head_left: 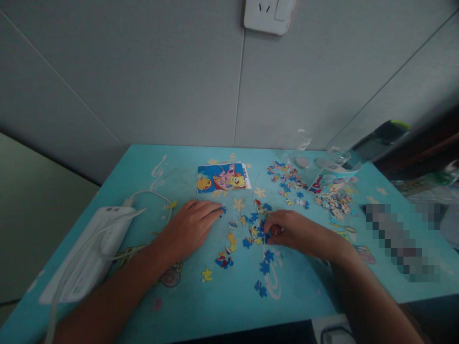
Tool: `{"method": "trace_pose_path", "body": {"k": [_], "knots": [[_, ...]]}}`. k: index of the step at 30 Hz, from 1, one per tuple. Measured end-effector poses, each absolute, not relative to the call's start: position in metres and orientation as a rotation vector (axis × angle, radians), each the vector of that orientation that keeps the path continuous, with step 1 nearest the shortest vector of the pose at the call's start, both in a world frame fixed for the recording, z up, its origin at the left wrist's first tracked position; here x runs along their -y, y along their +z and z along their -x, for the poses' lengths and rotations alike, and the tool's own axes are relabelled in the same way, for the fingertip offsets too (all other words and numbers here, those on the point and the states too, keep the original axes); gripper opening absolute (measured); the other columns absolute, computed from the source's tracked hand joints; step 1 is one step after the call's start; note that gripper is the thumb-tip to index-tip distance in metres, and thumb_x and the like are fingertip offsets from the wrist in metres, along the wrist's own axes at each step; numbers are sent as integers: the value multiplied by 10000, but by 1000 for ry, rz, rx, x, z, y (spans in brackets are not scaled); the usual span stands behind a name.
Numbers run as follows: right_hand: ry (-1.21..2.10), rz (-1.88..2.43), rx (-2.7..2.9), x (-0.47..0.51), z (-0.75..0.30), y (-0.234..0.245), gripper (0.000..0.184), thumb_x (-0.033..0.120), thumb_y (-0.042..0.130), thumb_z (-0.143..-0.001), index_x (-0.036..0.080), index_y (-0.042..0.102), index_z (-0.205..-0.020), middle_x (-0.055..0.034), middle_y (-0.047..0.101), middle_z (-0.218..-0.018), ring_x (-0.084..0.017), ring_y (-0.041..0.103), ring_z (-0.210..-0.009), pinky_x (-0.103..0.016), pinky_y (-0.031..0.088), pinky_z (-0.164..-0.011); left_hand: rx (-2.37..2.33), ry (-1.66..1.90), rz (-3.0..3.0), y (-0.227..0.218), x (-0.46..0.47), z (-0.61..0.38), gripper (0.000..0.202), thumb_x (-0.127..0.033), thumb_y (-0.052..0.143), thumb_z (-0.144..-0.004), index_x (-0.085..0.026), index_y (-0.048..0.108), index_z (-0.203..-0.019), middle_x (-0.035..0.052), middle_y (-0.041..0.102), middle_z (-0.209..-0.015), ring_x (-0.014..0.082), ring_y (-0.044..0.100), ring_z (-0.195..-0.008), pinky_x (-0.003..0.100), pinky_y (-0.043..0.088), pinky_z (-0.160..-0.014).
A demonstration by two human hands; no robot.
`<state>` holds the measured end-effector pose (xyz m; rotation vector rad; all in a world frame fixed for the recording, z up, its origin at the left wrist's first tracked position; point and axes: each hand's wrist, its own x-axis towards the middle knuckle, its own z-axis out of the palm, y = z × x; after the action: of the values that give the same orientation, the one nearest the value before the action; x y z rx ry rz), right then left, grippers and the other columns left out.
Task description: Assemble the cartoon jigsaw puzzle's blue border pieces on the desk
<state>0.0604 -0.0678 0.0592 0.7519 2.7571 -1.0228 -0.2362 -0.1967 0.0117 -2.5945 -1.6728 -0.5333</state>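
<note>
My left hand lies flat on the turquoise table, fingers stretched out, fingertips touching a small blue puzzle piece. My right hand is curled, its fingers pinched on a puzzle piece at the edge of a small cluster of joined pieces. Loose blue and yellow pieces lie between and in front of both hands. A cartoon reference picture lies flat beyond my left hand.
A heap of loose pieces and a lying picture tube with more pieces sit at the back right. A white power strip with cable occupies the left. A clear cup stands near the wall. Wall socket above.
</note>
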Motion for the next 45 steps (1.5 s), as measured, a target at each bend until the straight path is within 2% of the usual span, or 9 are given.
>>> {"method": "trace_pose_path", "body": {"k": [6, 12, 24, 31, 34, 39, 45], "knots": [[-1044, -695, -2787, 70, -62, 61, 158, 236, 675, -904, 258, 697, -1059, -1, 684, -948, -156, 623, -844, -267, 476, -769, 1662, -527, 2604, 14, 198, 235, 378, -101, 465, -950, -152, 600, -1299, 107, 614, -1329, 258, 563, -1173, 482, 468, -986], [-990, -702, -2837, 78, -58, 65, 220, 295, 723, -874, 262, 671, -1085, -20, 683, -1026, -197, 616, -943, -309, 487, -838, 1651, -534, 2623, 14, 198, 234, 353, -102, 481, -948, -173, 623, -1263, 88, 627, -1319, 255, 577, -1174, 472, 459, -981], [-1082, -584, -2874, 78, -59, 66, 214, 198, 612, -941, 255, 647, -1144, -32, 672, -1116, -189, 608, -1055, -329, 478, -948, 1649, -502, 2638, 14, 198, 234, 345, -101, 478, -950, -167, 613, -1260, 76, 629, -1324, 247, 582, -1169, 462, 456, -970], [-1122, -583, -2873, 74, -58, 69, 156, 220, 593, -960, 263, 713, -1050, -26, 685, -1014, -172, 634, -962, -300, 498, -868, 1628, -516, 2636, 14, 198, 234, 341, -113, 465, -961, -178, 606, -1265, 82, 630, -1325, 244, 583, -1171, 459, 454, -973], [-1096, -704, -2921, 70, -58, 69, 132, 269, 593, -963, 252, 719, -996, -20, 689, -946, -159, 641, -861, -289, 498, -805, 1635, -517, 2629, 13, 198, 234, 354, -110, 478, -949, -193, 611, -1267, 79, 632, -1322, 245, 587, -1166, 453, 456, -969], [-1048, -902, -2950, 64, -60, 72, 188, 318, 562, -977, 240, 732, -995, -34, 705, -919, -156, 637, -780, -286, 492, -727, 1654, -515, 2637, 15, 198, 233, 347, -114, 475, -953, -177, 614, -1265, 87, 637, -1313, 251, 590, -1161, 461, 449, -970], [-1201, -521, -2751, 69, -65, 78, 237, 227, 595, -938, 286, 734, -1120, -2, 734, -979, -151, 669, -851, -278, 510, -796, 1670, -494, 2635, 15, 198, 232, 354, -108, 470, -954, -170, 614, -1272, 77, 632, -1329, 246, 588, -1169, 454, 442, -969]]}}
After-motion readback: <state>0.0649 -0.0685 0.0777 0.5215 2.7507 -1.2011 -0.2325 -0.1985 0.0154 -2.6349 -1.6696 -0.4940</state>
